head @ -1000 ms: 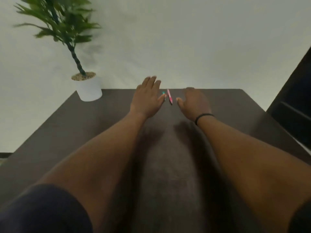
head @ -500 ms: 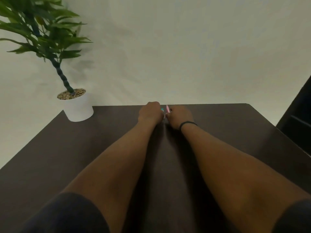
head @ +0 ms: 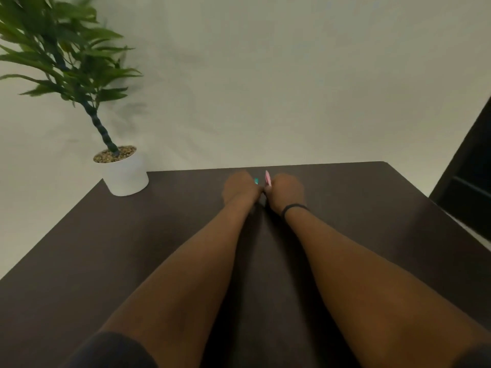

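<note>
At the bottom edge two dark sleeves [head: 111, 351] are seen, and from them both bare forearms [head: 186, 274] are stretched forward over a dark brown table [head: 79, 261]. A thin black band [head: 293, 208] is worn on the right wrist.

Past the wrists the two hands are held side by side, just short of the table's far edge. The left hand [head: 240, 188] is clenched, its fingers curled under, and a teal pen [head: 256, 180] is gripped in it — only a short teal tip is shown, at the hand's inner side. The right hand [head: 287, 192] is likewise curled, and a pink pen [head: 267, 177] is grasped in it. This pen is held nearly upright, tilted slightly left, with its upper end sticking out above the fist. The two pens are kept just beside each other in the narrow gap between the hands, and whether they touch cannot be told.

Farther off, at the table's far left corner, a white pot [head: 125, 176] topped with pebbles is set, well apart from the hands. A leafy green plant [head: 66, 62] is carried in it on a dark ringed stem leaning left. Behind everything a plain pale wall [head: 265, 75] is spread — and at the right edge a black cabinet [head: 467, 187] is cut off by the frame.
</note>
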